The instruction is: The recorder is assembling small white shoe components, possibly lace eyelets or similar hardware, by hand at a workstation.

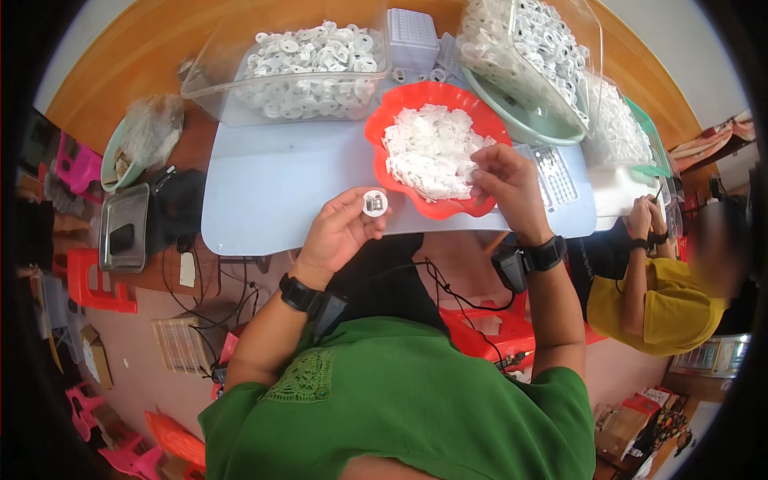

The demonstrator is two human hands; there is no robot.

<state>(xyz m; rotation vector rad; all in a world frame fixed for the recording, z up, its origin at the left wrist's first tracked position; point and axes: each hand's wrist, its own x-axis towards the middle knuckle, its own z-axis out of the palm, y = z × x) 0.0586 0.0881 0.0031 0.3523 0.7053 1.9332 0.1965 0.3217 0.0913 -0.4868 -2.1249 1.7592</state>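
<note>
My left hand (338, 230) pinches a small round white disc (374, 203) with dark metallic parts on its face, held just off the table's front edge. My right hand (512, 186) is at the right rim of a red scalloped bowl (390, 102), its thumb and fingertips pinched together over the contents. Heaped in the bowl are many small translucent white plastic pieces (428, 148). Whether a piece is between my right fingertips is too small to make out.
A clear bin (232, 92) of white round parts stands at the back left. Another clear bin (552, 64) rests over a pale green basin (524, 120) at the right. White trays (412, 40) stand behind the bowl. A person in a yellow shirt (664, 308) works at the right.
</note>
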